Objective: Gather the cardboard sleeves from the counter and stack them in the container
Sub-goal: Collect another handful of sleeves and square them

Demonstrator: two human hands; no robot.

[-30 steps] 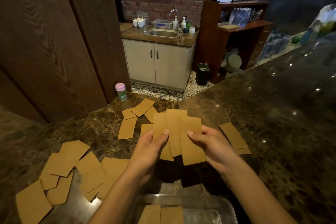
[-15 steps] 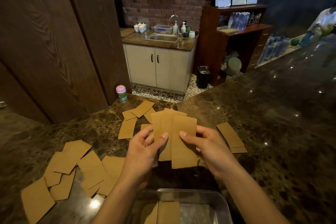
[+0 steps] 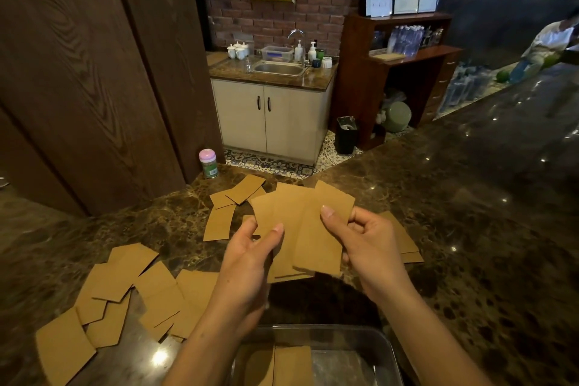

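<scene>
I log one supporting surface: a dark brown, glossy marble counter [image 3: 470, 229]. Lying flat on it at near left is an overlapping spread of cardboard sleeves [image 3: 125, 285]. A second group [image 3: 232, 197] lies farther off at centre, and a third group [image 3: 404, 241] lies at right, partly hidden. A clear plastic container [image 3: 344, 367] stands at the near edge. A small jar [image 3: 208, 163] with a pink lid and green label stands upright at the far edge, beside the wood panel [image 3: 94, 88].

Loose sleeves [image 3: 119, 279] on counter [image 3: 470, 260] L – container [image 3: 344, 363] nearer (ctr).
</scene>
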